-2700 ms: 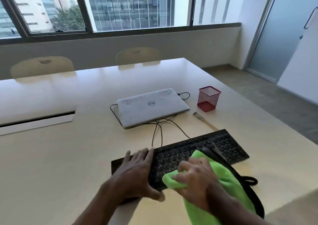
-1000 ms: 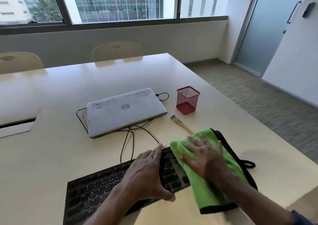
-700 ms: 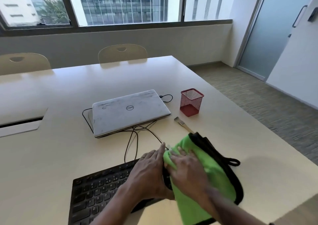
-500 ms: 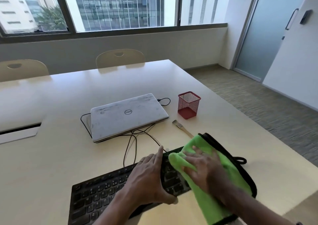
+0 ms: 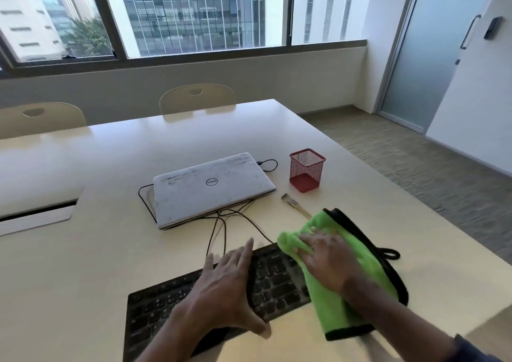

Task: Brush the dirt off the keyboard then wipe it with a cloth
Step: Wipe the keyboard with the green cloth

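Observation:
A black keyboard lies at an angle on the pale table near the front edge. My left hand rests flat on its middle, fingers together, thumb over the near edge. My right hand presses a green cloth with a black border flat onto the keyboard's right end, which the cloth hides. A small flat brush lies on the table just behind the cloth, its handle end under the cloth's edge.
A closed white laptop with black cables sits behind the keyboard. A red mesh pen cup stands to its right. The table's right edge drops to the carpet. Two chairs line the far side.
My right hand has rubbed the cloth back and forth over the keyboard's right end, from bunched near the middle to spread flat. My left hand kept holding the keyboard down.

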Tool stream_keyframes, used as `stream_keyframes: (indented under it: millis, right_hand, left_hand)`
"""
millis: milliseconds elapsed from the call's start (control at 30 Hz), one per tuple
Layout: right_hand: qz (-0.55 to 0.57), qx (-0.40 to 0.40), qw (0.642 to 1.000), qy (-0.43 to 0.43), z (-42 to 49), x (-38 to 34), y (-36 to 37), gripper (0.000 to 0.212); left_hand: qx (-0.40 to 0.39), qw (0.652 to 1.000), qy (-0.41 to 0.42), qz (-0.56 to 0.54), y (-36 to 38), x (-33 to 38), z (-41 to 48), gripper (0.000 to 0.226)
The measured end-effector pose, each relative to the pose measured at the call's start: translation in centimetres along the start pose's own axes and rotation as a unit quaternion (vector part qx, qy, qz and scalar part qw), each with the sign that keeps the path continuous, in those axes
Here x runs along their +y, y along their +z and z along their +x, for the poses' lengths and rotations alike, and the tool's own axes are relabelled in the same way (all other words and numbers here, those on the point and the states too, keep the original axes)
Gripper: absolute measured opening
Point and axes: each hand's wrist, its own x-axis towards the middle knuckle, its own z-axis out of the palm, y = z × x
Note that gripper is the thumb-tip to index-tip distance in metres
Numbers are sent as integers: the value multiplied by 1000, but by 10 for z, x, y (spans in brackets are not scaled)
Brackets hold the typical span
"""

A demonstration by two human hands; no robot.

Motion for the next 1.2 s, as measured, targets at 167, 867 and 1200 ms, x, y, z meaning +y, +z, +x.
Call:
stream_keyframes:
  millis: [167, 867, 1200]
  right_hand:
    - [-46, 64, 993, 86, 13, 14, 2, 46]
    - [-38, -64, 989, -127, -5, -186, 76, 71]
    - [-32, -113, 956, -270, -28, -187, 78, 63]
  left_hand:
    - [-53, 986, -156, 6, -5, -70, -67, 170]
    - [157, 968, -73, -181, 32, -108, -119, 168]
    - [271, 949, -17, -163, 43, -121, -115, 148]
